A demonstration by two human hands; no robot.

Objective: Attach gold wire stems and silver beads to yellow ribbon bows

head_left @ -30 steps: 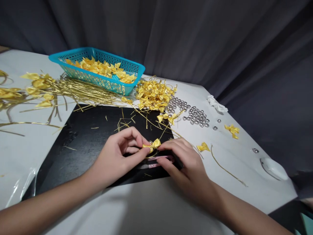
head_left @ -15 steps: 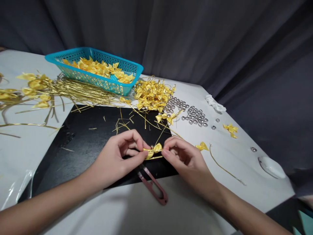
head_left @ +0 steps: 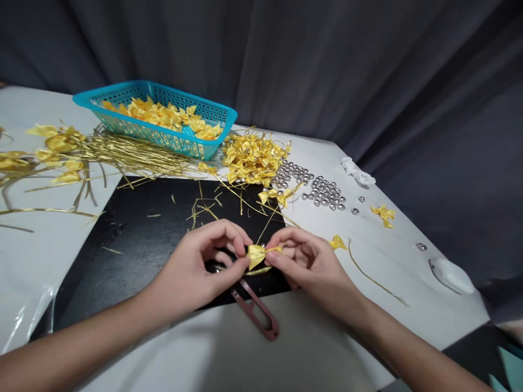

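A small yellow ribbon bow (head_left: pixel 257 256) is held between my two hands above the front of a black mat (head_left: pixel 139 228). My left hand (head_left: pixel 208 261) pinches its left end between thumb and index finger. On the other side, my right hand (head_left: pixel 304 258) pinches the right end. A small bead partly shows at the bow's top edge, and a piece of gold wire lies just below it. Under the hands is a tool with a dull pink handle (head_left: pixel 261 316); my left hand partly hides its upper part.
A blue basket (head_left: pixel 155 130) of yellow bows stands at the back left, beside gold wires (head_left: pixel 134 154). Right of it are a pile of bows (head_left: pixel 254 158) and silver beads (head_left: pixel 326 192). A white oval object (head_left: pixel 452 275) sits far right, near a loose wire (head_left: pixel 370 276).
The bow has turned between my fingers, so more of its yellow ribbon faces the view. My right fingertips have shifted slightly left. The whole view has moved a little.
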